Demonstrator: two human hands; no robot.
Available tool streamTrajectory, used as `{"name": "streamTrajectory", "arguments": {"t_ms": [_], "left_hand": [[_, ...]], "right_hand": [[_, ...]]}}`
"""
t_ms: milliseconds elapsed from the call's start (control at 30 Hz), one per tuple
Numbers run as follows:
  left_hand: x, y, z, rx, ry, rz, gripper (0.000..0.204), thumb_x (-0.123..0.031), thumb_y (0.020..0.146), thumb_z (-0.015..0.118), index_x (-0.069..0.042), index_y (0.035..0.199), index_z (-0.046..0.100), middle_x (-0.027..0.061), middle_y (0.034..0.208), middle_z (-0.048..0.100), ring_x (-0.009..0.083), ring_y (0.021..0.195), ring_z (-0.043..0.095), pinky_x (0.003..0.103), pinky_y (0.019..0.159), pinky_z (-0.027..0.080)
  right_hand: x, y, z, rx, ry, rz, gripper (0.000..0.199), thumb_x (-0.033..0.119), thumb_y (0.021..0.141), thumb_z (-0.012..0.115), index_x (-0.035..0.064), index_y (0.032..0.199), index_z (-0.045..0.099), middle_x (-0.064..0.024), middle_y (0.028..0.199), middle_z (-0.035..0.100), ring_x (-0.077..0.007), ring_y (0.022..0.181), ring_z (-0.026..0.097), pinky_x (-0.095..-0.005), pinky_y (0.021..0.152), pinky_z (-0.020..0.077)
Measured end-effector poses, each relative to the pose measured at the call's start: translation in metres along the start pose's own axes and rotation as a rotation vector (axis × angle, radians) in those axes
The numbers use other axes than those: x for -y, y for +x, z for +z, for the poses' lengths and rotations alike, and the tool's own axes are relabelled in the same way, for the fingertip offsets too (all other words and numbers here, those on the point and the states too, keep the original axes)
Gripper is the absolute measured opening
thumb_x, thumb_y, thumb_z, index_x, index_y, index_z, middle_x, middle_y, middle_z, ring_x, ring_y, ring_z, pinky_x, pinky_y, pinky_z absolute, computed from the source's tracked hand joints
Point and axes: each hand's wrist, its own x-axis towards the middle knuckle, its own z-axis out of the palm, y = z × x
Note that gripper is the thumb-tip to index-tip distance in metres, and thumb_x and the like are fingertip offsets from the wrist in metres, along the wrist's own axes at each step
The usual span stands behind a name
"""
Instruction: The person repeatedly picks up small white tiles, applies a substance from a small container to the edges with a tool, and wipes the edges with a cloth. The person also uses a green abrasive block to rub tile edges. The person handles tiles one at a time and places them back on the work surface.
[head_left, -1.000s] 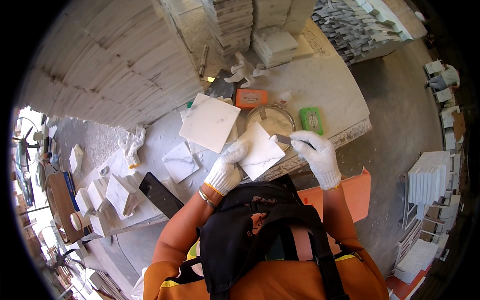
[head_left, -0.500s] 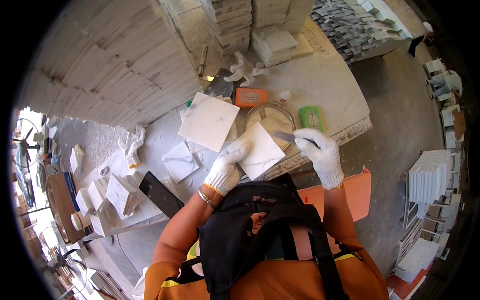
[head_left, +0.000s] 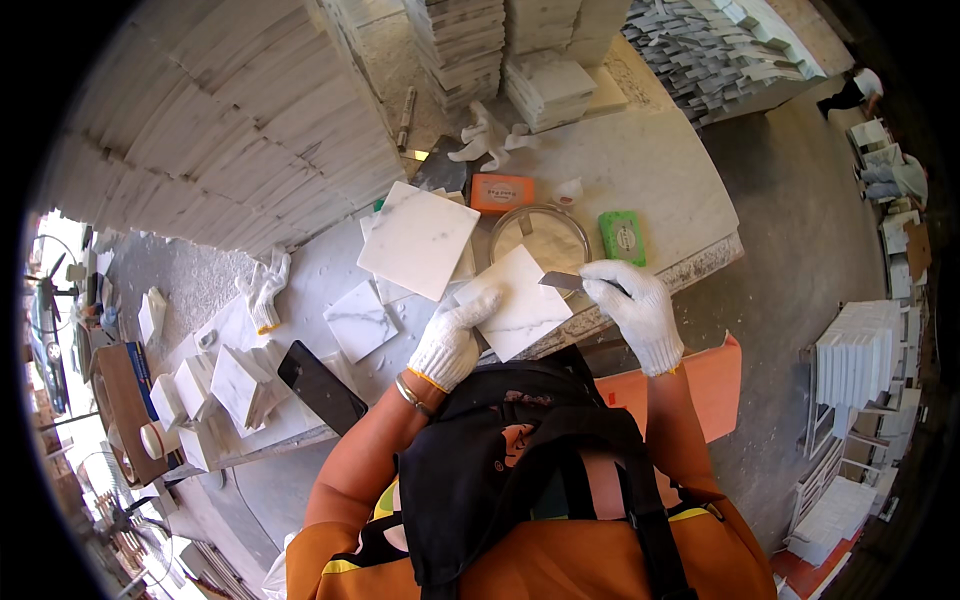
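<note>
1 head view looks steeply down from above the person onto the bench (head_left: 650, 180), close, with fisheye-bent edges.

This is a stone workshop, with tall piles of white marble tiles (head_left: 230, 120) all around a dusty stone tabletop (head_left: 660, 180).

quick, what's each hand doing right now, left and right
Left hand: closed on the edge of the square marble tile, steadying it.
Right hand: closed on a small flat metal blade whose tip reaches the tile's edge.
</note>
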Motion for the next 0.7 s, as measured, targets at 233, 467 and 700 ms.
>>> {"name": "streamTrajectory", "arguments": {"t_ms": [233,467,700], "left_hand": [[0.002,0.000,-0.003,-0.019,0.005,0.007,0.051,-0.011,0.094,0.069,0.006,0.139,0.050,0.0162,0.133,0.062,0.0302,0.121,0.062,0.045,0.108,0.050],[0.002,0.000,-0.004,-0.028,-0.016,0.011,0.050,-0.010,0.094,0.068,0.006,0.139,0.050,0.0161,0.133,0.062,0.0300,0.121,0.062,0.044,0.108,0.050],[0.000,0.002,-0.011,-0.037,0.028,0.029,0.049,-0.008,0.094,0.067,0.005,0.138,0.051,0.0141,0.134,0.061,0.0289,0.124,0.061,0.042,0.110,0.048]], "right_hand": [[-0.006,0.008,0.004,-0.046,0.031,0.051,0.020,0.008,0.094,0.068,-0.0005,0.112,0.072,-0.0019,0.088,0.068,-0.0068,0.075,0.058,-0.0226,0.066,0.0488],[-0.011,0.013,-0.001,-0.078,0.049,0.150,0.021,0.013,0.094,0.069,-0.0001,0.110,0.072,-0.0027,0.087,0.069,-0.0074,0.074,0.060,-0.0232,0.066,0.0493],[-0.042,0.017,0.009,-0.068,-0.293,0.137,0.020,0.024,0.091,0.067,0.0106,0.103,0.075,-0.0101,0.095,0.074,-0.0269,0.084,0.070,-0.0342,0.075,0.0534]]}}
